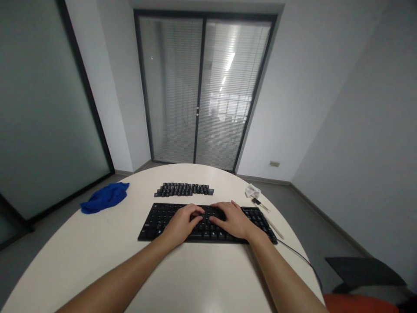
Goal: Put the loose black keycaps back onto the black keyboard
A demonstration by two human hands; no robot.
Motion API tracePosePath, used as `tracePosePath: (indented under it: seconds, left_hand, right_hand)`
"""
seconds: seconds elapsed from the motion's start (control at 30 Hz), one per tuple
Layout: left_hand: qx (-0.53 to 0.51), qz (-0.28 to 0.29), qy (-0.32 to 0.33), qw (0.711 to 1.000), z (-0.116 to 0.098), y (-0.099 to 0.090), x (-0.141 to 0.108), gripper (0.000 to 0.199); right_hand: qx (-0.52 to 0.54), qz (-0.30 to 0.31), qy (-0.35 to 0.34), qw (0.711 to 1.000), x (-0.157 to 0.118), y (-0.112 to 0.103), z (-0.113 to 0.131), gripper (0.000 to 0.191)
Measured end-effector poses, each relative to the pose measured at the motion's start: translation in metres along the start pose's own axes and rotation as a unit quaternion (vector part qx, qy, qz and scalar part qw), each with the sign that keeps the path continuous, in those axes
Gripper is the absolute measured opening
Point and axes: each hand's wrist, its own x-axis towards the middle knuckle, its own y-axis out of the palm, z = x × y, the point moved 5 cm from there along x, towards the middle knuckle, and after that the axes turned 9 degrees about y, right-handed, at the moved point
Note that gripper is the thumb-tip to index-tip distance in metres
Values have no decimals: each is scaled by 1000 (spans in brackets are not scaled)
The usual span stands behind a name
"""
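A black keyboard [208, 235] lies on the table in front of me, and some of its key places look bare. My left hand [184, 221] rests over its middle, fingers bent, the thumb apart from them. Just to the right, my right hand [233, 217] spreads over the keyboard, with a gap between thumb and fingers. I see nothing held in either hand, though the fingertips are partly hidden. Behind the keyboard, loose black keycaps [184, 189] stand in several rows.
A blue cloth [106, 198] lies crumpled at the left of the round white table [87, 261]. At the right are a crumpled white tissue [252, 190], a small brush-like tool [259, 204], a thin stick [276, 229] and the keyboard's cable [298, 254]. A chair [365, 271] stands at lower right.
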Motion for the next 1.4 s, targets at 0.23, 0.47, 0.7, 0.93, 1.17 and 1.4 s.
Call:
tracePosePath:
  seconds: [0.23, 0.47, 0.7, 0.93, 1.17, 1.4]
  left_hand:
    - [-48, 4, -22, 999, 0, 1, 0, 14]
    - [-47, 14, -15, 999, -1, 2, -1, 26]
    - [-51, 19, -12, 998, -2, 4, -1, 26]
    - [-48, 20, -9, 999, -2, 3, 0, 23]
    - [-53, 18, -4, 998, 0, 3, 0, 22]
    - [-65, 14, -13, 998, 1, 4, 0, 21]
  right_hand:
    - [1, 3, 6, 1000, 0, -1, 0, 49]
    - [-3, 6, 3, 1000, 0, -1, 1, 48]
    - [1, 3, 3, 1000, -1, -2, 2, 47]
    - [3, 3, 3, 1000, -1, -1, 3, 47]
    - [-3, 0, 0, 1000, -1, -1, 3, 47]
    - [-6, -1, -3, 1000, 0, 1, 1, 45]
